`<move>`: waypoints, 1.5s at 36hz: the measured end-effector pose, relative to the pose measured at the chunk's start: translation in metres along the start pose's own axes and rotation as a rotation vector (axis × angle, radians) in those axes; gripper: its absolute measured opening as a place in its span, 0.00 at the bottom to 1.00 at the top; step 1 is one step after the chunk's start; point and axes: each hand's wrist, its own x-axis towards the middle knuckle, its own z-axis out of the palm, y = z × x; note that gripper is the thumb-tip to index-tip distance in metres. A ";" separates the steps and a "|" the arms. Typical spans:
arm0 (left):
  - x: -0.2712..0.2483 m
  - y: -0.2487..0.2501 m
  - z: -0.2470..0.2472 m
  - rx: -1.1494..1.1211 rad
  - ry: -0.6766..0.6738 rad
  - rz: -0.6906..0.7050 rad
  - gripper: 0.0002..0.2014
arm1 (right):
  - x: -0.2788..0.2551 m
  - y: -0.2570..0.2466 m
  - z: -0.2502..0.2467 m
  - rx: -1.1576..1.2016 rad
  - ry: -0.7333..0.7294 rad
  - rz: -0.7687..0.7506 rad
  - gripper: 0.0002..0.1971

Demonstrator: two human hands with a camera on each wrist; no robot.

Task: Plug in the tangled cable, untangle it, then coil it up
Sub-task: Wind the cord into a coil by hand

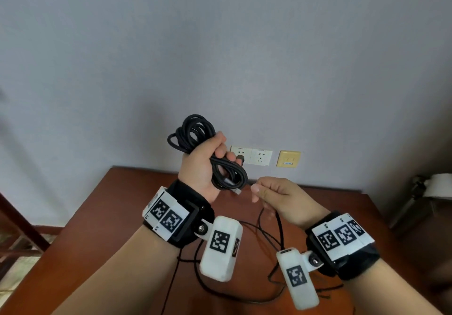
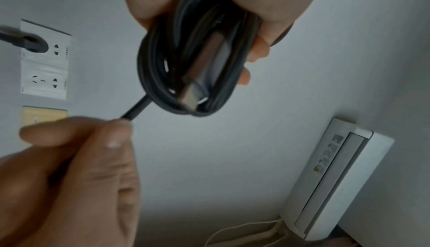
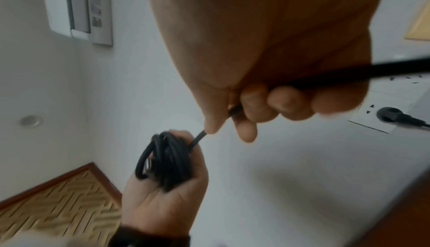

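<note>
Head view: our left hand [image 1: 203, 167] grips the coiled black cable [image 1: 195, 131] above the surface [image 1: 97, 216], while our right hand [image 1: 276, 192] pinches its loose strand.

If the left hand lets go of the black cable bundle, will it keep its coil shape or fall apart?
The black cable probably springs loose: its loops look uneven, with no tie visible, and only the left hand grips them. It seems floppy, since the strand pinched by the right hand hangs in loose curves over the table. Likely light.
</note>
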 end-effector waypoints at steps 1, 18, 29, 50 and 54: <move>0.001 0.002 -0.001 -0.001 0.001 0.020 0.11 | 0.000 0.002 -0.002 0.008 0.023 0.014 0.13; 0.015 0.014 -0.017 0.367 0.211 0.198 0.15 | -0.010 0.002 -0.025 -0.693 0.124 -0.313 0.08; 0.004 0.001 -0.014 0.926 0.077 0.219 0.22 | -0.015 -0.020 -0.025 -0.786 0.208 -0.536 0.12; -0.015 -0.022 -0.007 0.967 -0.411 -0.095 0.13 | -0.002 -0.040 -0.019 -0.387 0.447 -0.392 0.22; -0.010 -0.023 -0.012 0.797 -0.235 -0.074 0.08 | -0.005 -0.037 -0.023 -0.282 0.429 -0.428 0.12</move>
